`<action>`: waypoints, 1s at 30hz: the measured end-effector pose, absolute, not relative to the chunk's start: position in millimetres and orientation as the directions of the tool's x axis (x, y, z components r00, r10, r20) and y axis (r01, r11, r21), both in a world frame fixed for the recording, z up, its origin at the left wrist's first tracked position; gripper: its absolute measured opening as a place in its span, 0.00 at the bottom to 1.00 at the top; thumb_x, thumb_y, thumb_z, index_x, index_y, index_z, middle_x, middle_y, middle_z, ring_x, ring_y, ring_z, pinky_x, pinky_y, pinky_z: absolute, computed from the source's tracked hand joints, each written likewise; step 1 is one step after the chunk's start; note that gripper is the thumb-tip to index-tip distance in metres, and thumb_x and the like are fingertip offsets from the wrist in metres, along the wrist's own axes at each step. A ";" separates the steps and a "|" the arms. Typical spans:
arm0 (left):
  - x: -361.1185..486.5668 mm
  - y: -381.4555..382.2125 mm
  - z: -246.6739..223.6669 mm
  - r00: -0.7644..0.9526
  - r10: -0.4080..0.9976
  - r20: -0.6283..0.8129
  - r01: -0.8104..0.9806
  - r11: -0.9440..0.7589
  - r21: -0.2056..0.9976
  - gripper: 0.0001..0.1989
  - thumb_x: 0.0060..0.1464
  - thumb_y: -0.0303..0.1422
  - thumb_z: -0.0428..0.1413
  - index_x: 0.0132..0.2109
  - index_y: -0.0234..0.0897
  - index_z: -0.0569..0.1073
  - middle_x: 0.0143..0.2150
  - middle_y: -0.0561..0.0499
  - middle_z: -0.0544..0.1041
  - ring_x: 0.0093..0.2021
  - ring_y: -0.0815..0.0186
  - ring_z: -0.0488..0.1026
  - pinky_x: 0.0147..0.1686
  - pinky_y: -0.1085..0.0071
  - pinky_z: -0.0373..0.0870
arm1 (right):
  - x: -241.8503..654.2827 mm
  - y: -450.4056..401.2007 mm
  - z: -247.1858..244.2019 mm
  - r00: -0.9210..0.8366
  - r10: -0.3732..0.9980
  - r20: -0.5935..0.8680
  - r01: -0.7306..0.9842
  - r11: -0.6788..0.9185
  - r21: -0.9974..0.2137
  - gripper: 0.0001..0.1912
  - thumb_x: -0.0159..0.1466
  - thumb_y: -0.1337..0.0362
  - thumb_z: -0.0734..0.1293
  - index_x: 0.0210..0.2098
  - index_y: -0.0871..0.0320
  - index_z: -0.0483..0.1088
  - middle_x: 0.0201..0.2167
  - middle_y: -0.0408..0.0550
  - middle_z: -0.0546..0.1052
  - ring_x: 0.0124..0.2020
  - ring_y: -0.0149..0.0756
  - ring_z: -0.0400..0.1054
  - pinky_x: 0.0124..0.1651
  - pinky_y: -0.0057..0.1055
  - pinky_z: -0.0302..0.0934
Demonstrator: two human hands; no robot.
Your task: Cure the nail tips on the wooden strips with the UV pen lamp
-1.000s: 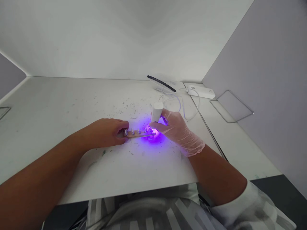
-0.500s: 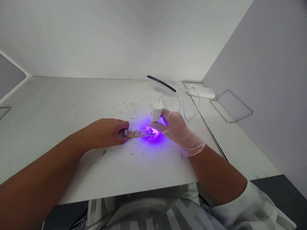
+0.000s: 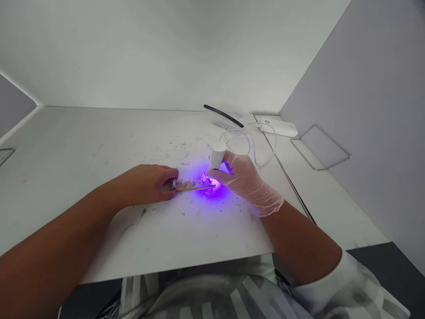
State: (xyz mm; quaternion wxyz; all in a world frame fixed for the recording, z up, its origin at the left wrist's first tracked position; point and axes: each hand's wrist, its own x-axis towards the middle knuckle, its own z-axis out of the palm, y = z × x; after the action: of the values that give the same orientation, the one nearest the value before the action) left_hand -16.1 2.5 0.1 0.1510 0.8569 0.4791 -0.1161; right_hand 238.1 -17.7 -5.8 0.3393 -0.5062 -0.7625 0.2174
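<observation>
My bare left hand [image 3: 154,182] is closed on the left end of a narrow strip [image 3: 189,187] that carries several small clear pieces along its top. In a thin pinkish glove, my right hand [image 3: 241,177] grips a small white UV lamp [image 3: 218,155] between thumb and fingers. The lamp points down at the strip's right end, and violet light spreads over that end and the table around it. Glare blurs the pieces there. A thin white cable runs back from near the lamp.
Dark specks dot the white table [image 3: 83,155]. Behind the lamp are a black curved bar [image 3: 223,116] and, to the right, a white power bank [image 3: 279,126] with a cable. A seam crosses the tabletop at right. A wire frame [image 3: 321,148] stands by the right wall.
</observation>
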 end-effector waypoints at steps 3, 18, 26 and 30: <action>-15.2 1.6 1.6 0.514 0.783 -0.349 0.856 -0.496 0.148 0.12 0.53 0.46 0.51 0.34 0.43 0.67 0.28 0.54 0.74 0.25 0.66 0.67 0.24 0.70 0.55 | 238.4 -17.5 -5.4 -0.262 0.918 0.297 0.619 0.396 -0.678 0.12 0.59 0.54 0.69 0.29 0.56 0.68 0.17 0.36 0.63 0.19 0.24 0.51 0.24 0.25 0.49; -16.1 2.5 1.0 0.509 0.790 -0.342 0.861 -0.470 0.196 0.12 0.51 0.46 0.52 0.32 0.43 0.68 0.28 0.52 0.75 0.24 0.66 0.66 0.24 0.69 0.54 | 238.8 -18.4 -4.0 -0.276 0.926 0.259 0.608 0.376 -0.699 0.12 0.59 0.53 0.68 0.29 0.55 0.67 0.19 0.37 0.65 0.21 0.25 0.52 0.26 0.26 0.49; -15.5 2.1 1.5 0.505 0.791 -0.346 0.863 -0.469 0.190 0.12 0.52 0.46 0.52 0.33 0.43 0.68 0.28 0.52 0.75 0.25 0.66 0.67 0.24 0.69 0.53 | 238.7 -18.0 -4.4 -0.277 0.923 0.266 0.607 0.382 -0.696 0.13 0.60 0.53 0.68 0.30 0.55 0.67 0.18 0.37 0.64 0.20 0.25 0.51 0.26 0.26 0.50; -15.1 1.8 2.1 0.502 0.790 -0.351 0.864 -0.473 0.171 0.13 0.52 0.47 0.51 0.33 0.43 0.68 0.28 0.53 0.75 0.25 0.66 0.67 0.23 0.69 0.54 | 239.0 -18.0 -4.0 -0.288 0.920 0.265 0.604 0.390 -0.695 0.13 0.60 0.53 0.67 0.29 0.56 0.66 0.20 0.38 0.66 0.21 0.25 0.51 0.25 0.26 0.49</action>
State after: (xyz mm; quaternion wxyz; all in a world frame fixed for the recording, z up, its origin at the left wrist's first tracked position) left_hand -15.1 1.8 2.1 0.1646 0.8509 0.4860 -0.1124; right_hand 239.0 -18.0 -4.0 0.3292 -0.4975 -0.7658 0.2401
